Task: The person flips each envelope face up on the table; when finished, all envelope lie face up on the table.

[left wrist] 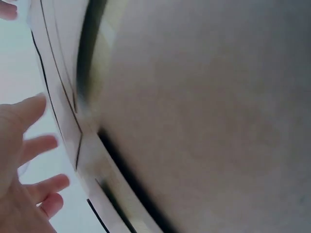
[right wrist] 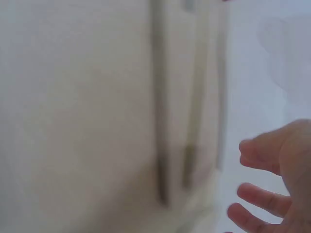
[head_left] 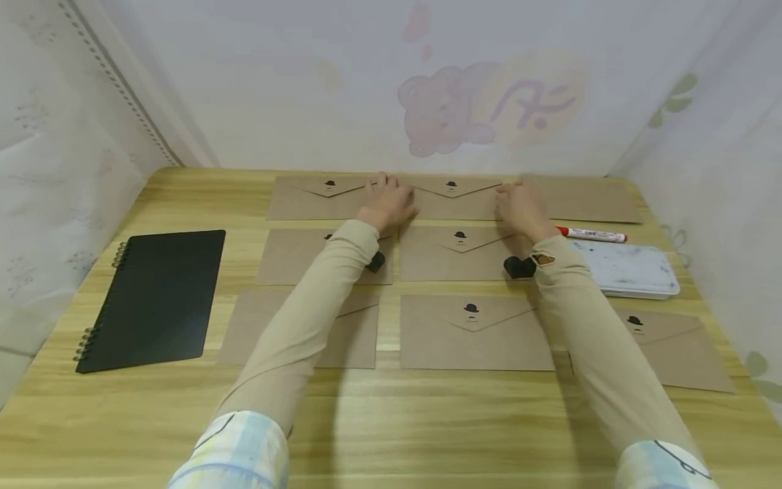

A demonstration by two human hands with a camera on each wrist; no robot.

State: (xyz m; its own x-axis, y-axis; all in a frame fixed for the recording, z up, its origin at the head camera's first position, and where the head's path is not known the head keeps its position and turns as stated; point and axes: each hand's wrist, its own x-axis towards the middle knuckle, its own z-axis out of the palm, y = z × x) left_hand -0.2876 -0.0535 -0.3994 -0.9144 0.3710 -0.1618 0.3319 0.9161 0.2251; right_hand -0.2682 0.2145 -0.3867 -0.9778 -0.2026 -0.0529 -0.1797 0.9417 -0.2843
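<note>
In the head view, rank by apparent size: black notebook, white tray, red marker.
1. Black notebook, clearly largest, though it lies nearer the camera than the others.
2. White tray.
3. Red marker, smallest, a thin stick just behind the tray.

Matt brown kraft paper envelopes (head_left: 476, 331) are laid on a smooth, light wood-grain table (head_left: 391, 421); left of them, a matt black, wire-bound notebook (head_left: 155, 299).

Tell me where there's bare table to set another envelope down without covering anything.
The widest bare stretch is the front strip of the table, below the nearest envelopes. Another free patch lies behind the black notebook, left of the back-row envelope. It is crowded on the right, where the red marker and grey tin sit, and mid-table under both hands.
</note>
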